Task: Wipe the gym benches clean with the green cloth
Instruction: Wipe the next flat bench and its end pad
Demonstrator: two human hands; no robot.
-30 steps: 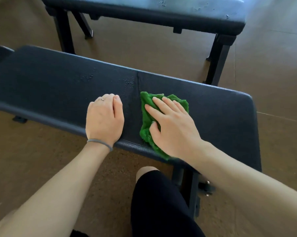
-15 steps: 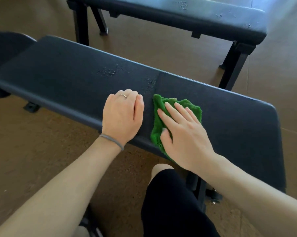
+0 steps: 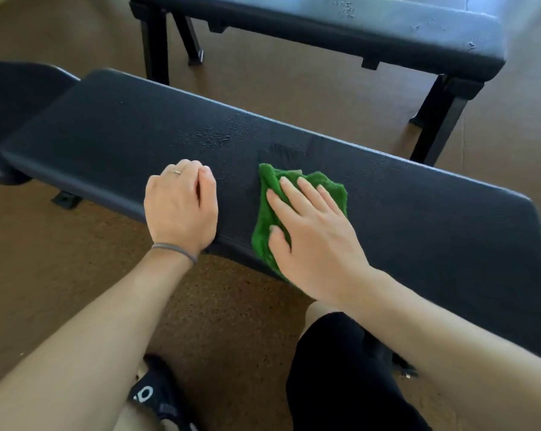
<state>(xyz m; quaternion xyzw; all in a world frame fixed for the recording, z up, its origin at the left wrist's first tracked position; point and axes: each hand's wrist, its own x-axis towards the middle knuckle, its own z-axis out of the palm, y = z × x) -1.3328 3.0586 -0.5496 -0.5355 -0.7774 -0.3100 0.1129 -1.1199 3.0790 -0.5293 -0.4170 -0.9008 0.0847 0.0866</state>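
Note:
A long black padded gym bench runs across the view in front of me. The green cloth lies bunched on its near edge. My right hand presses flat on the cloth with straight, spread fingers. My left hand rests on the bench pad just left of the cloth, its fingers curled under and holding nothing. Droplets and a worn patch show on the pad beyond my left hand. A second black bench stands behind, with scuffed spots on its top.
The floor is brown and speckled. Black metal legs of the far bench stand beyond the near bench. My knee in black shorts and a black shoe are below the near edge. Another dark pad adjoins at the left.
The view has shifted left along the bench. My right hand and the cloth have slid a little along the pad, leaving a damp streak. My left hand has moved left, away from the cloth.

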